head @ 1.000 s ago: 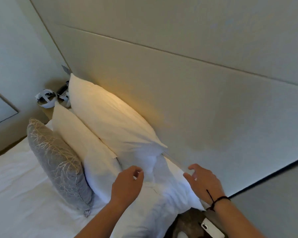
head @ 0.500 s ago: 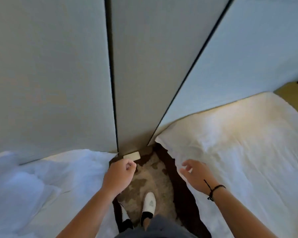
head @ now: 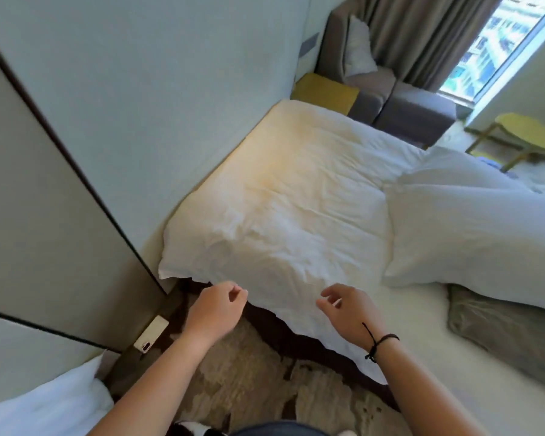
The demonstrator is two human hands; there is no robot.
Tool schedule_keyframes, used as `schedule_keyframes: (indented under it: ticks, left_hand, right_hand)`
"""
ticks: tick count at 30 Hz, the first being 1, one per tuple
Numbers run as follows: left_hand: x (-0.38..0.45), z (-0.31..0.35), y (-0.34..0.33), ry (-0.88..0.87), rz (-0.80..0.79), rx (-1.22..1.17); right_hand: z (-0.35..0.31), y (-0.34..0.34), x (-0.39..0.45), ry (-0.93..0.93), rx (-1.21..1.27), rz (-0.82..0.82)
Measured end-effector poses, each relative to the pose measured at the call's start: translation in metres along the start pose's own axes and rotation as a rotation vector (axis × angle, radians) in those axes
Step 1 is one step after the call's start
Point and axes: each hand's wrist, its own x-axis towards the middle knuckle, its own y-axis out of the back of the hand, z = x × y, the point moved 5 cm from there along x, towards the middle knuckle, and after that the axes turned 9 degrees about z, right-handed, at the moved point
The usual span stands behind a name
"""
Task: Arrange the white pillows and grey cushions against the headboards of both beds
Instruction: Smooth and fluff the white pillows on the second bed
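Both hands hover empty at the bed's (head: 296,190) near edge, left hand (head: 213,311) loosely curled, right hand (head: 350,313) released, white pillow (head: 472,228) lying far right.

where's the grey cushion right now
In the head view, the grey cushion lies flat on the bed at the right, tucked under the edge of a large white pillow, beyond the right hand.

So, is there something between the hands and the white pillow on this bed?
Nothing visible. The left hand and right hand hover empty at the bed edge; only bare sheet separates them from the white pillow.
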Motion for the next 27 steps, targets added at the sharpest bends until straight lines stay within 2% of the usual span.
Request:
schedule_keyframes:
  ticks: [9,15,21,27]
  left_hand:
    - [-0.046,0.188,-0.177,-0.144,-0.156,0.085]
    - [-0.073,0.301,-0.265,-0.262,-0.211,0.144]
    - [-0.075,0.374,-0.329,-0.337,-0.224,0.182]
    - [-0.056,0.425,-0.399,-0.406,-0.282,0.178]
  right_hand:
    - [0.212,0.094,-0.013,-0.143,0.140,0.163]
    - [0.321,0.159,-0.025,-0.214,0.259,0.246]
    - [0.408,0.202,-0.024,-0.302,0.316,0.361]
    - [0.465,0.217,-0.014,-0.381,0.292,0.375]
